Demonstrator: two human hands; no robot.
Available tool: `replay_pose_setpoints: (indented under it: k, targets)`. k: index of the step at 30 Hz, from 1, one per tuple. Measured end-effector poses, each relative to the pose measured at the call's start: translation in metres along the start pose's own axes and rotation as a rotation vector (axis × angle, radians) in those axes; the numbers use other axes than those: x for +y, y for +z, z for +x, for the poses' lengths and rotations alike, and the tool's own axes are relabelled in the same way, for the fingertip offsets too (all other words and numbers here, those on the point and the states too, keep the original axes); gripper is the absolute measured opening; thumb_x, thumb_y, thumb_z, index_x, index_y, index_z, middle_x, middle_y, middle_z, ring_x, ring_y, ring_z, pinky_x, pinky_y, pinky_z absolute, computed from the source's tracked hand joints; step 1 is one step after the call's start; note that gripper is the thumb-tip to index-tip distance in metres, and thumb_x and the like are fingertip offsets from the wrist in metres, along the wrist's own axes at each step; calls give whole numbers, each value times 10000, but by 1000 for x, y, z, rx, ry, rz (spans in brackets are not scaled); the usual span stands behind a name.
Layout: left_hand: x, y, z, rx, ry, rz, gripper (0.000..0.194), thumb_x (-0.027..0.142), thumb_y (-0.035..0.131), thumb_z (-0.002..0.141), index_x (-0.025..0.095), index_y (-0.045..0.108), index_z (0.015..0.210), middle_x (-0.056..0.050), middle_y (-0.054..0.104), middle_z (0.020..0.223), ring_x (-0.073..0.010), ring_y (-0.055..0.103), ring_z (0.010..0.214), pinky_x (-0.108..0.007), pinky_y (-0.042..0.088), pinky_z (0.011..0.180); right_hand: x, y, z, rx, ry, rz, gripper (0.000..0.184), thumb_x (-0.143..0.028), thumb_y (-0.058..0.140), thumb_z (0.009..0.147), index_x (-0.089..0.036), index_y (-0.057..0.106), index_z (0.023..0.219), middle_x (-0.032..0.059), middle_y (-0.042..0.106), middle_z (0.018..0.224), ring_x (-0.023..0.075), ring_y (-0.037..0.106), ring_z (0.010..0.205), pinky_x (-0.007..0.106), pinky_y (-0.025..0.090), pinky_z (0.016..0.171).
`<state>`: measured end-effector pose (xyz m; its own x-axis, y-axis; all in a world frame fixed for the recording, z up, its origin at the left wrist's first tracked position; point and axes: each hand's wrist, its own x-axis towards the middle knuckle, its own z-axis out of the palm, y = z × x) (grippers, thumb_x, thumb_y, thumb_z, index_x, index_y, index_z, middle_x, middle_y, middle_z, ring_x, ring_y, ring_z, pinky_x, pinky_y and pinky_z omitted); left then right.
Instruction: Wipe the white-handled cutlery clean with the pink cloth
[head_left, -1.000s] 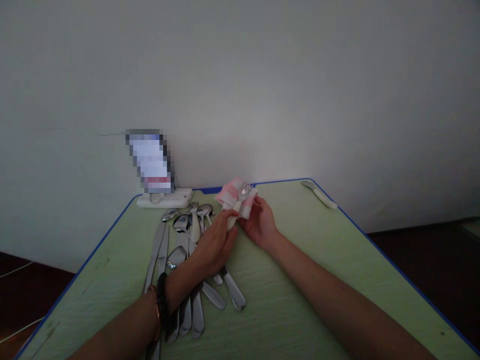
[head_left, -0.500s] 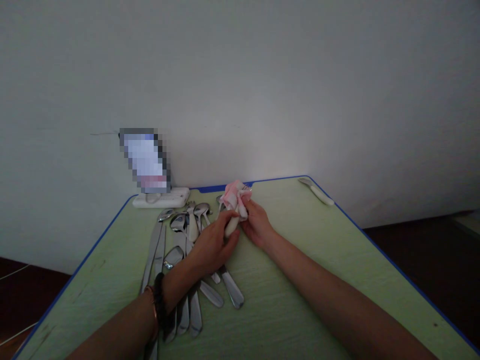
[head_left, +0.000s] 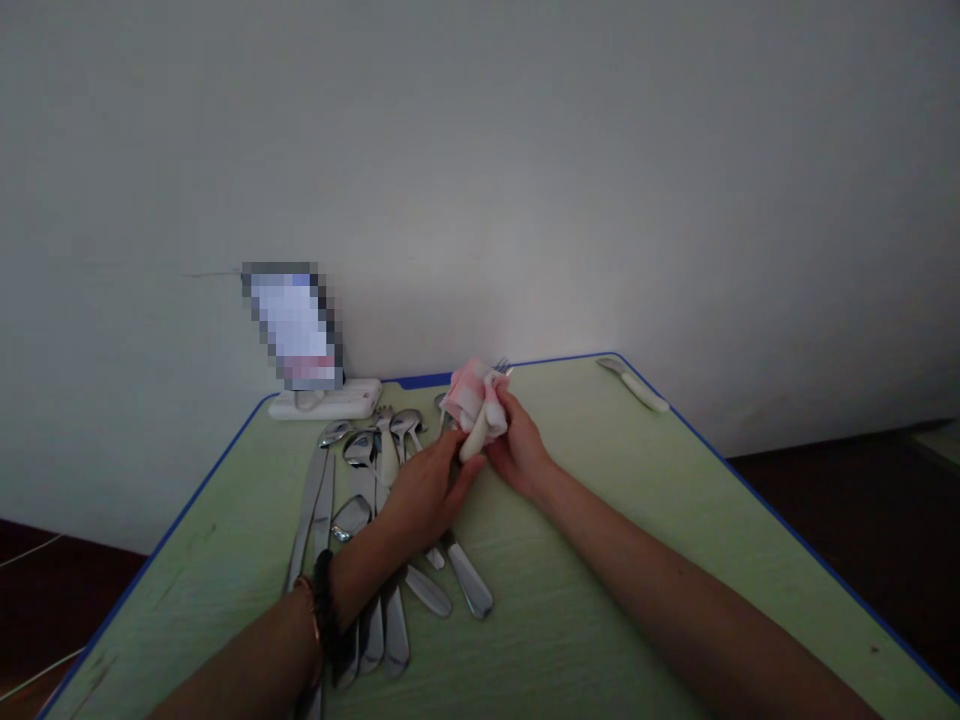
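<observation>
A fork with a cream handle (head_left: 475,437) is held between both hands, above the table. My left hand (head_left: 427,485) is closed on the lower end of its handle. In my right hand (head_left: 517,445) a pink and white cloth (head_left: 471,390) is bunched around the fork's upper part, and only the tips of the tines (head_left: 503,366) stick out past it. Under and beside my left forearm lies a loose pile of metal cutlery: spoons (head_left: 360,447), knives (head_left: 307,510) and a small fork with a pale handle (head_left: 387,450).
A lit phone (head_left: 294,325), blurred out, leans on a white stand (head_left: 326,400) at the back left. Another piece of cutlery with a cream handle (head_left: 643,391) lies by the far right edge. The green table (head_left: 600,620) has a blue rim against the wall (head_left: 525,180).
The fork has turned slightly in my hands, so more of its handle shows and its tines point further right. The right hand with the cloth has shifted a little.
</observation>
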<state>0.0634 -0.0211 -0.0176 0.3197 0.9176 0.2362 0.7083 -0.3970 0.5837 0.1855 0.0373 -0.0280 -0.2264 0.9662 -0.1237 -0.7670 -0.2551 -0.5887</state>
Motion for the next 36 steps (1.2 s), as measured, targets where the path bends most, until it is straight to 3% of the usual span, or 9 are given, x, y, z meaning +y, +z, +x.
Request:
replay_pose_setpoints:
  k: [5, 11, 15, 18, 22, 26, 30, 36]
  targets:
    - [6, -4, -1, -36, 12, 30, 276, 361, 308, 914, 181, 518, 918, -55, 618, 818, -202, 586, 773, -295, 420, 693, -1, 3, -3, -27, -41, -30, 221, -369, 570, 770, -173, 610, 866, -17, 634, 652, 131, 580, 630, 245, 465, 592]
    - [6, -6, 0, -25, -14, -12, 284, 348, 293, 918, 192, 498, 798, -24, 579, 728, -184, 556, 710, -275, 381, 652, -5, 3, -2, -7, -20, 41, 110, -279, 601, 766, -171, 597, 789, -30, 625, 631, 92, 534, 533, 204, 430, 498]
    - [7, -7, 0, -35, -41, -27, 315, 360, 277, 919, 198, 483, 744, -15, 556, 674, -183, 548, 674, -277, 370, 635, -10, 3, -4, -24, 53, 115, 179, -329, 520, 805, -176, 595, 859, -19, 640, 659, 102, 546, 535, 209, 430, 471]
    - [8, -7, 0, -37, -68, -40, 327, 366, 263, 920, 202, 473, 730, -10, 547, 653, -180, 546, 646, -274, 368, 613, -13, 2, -7, -49, 93, 136, 185, -315, 471, 788, -166, 581, 785, -16, 609, 590, 108, 525, 489, 218, 419, 444]
    - [8, -6, 0, -52, -62, -15, 317, 363, 270, 918, 204, 464, 725, -14, 556, 661, -185, 549, 656, -282, 374, 626, -8, 1, -8, -63, 92, 12, 125, -240, 524, 752, -148, 573, 683, -35, 561, 522, 83, 474, 451, 201, 386, 443]
    - [5, -5, 1, -69, -40, -32, 286, 367, 284, 917, 202, 457, 759, -16, 579, 660, -186, 556, 645, -290, 383, 623, -2, -2, -5, -98, 109, -116, 143, -279, 640, 718, -144, 596, 726, -38, 574, 552, 94, 512, 535, 222, 420, 554]
    - [4, -4, 1, -85, -39, -38, 296, 367, 283, 916, 200, 461, 750, -16, 580, 648, -181, 555, 625, -288, 383, 608, -2, -5, -4, -184, 120, -140, 200, -324, 669, 704, -147, 601, 769, -23, 600, 592, 106, 529, 573, 239, 428, 583]
    - [4, -4, 1, -104, -51, -48, 308, 352, 260, 923, 202, 458, 741, -11, 580, 650, -176, 553, 627, -277, 376, 605, -6, -3, -7, -196, 147, -161, 183, -290, 679, 695, -138, 606, 764, -12, 622, 639, 101, 541, 582, 227, 436, 584]
